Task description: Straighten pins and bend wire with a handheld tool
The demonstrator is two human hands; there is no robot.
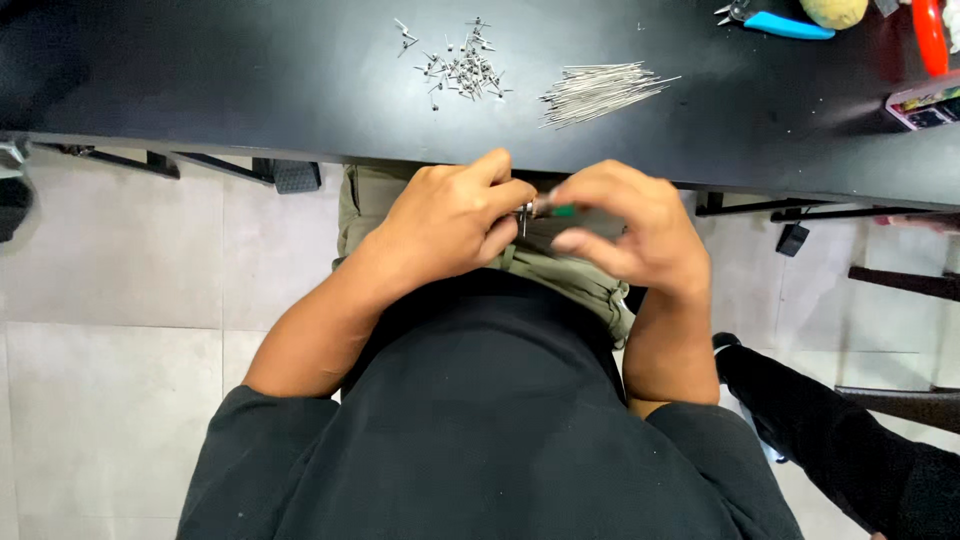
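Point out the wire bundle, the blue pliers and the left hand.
wire bundle [600, 92], head view, middle of the bundle
blue pliers [785, 25], head view, blue handle
left hand [450, 220], head view, back of hand

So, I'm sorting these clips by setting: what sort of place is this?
Probably a small assembly or craft workbench: a black table with a bundle of pins, a pile of small parts and blue cutters.

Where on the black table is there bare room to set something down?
The widest bare patch of the black table lies left of the scattered small metal pieces. A second lies between the bundle of thin wires and the blue-handled cutters. The far right corner is crowded, and both hands fill the near edge.
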